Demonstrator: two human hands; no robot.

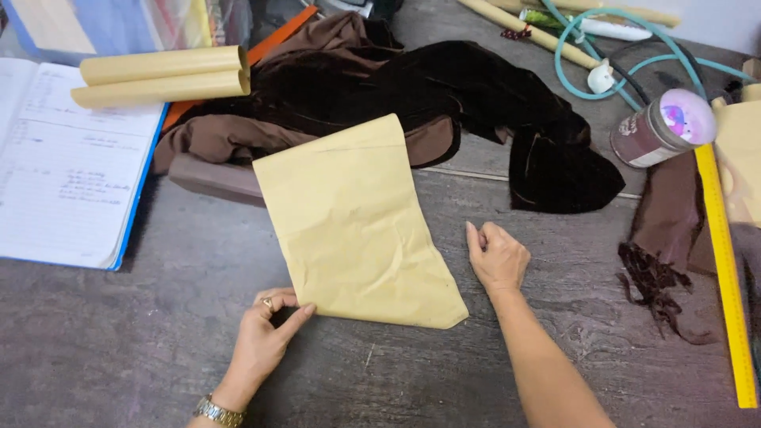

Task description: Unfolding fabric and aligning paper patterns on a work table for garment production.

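A creased piece of tan paper [355,226] lies on the dark grey table [158,333], its far end resting on a pile of brown and dark velvet fabric [380,87]. My left hand [265,337], with a ring and a wristwatch, pinches the paper's near left corner between thumb and fingers. My right hand [497,255] rests on the table just right of the paper, fingers loosely curled, holding nothing.
An open lined notebook [67,166] lies at the left, with two rolled tan paper tubes [162,75] beyond it. A yellow ruler [725,269], fabric scraps [658,289], a lidded jar [662,127] and a teal hose [626,55] are at the right.
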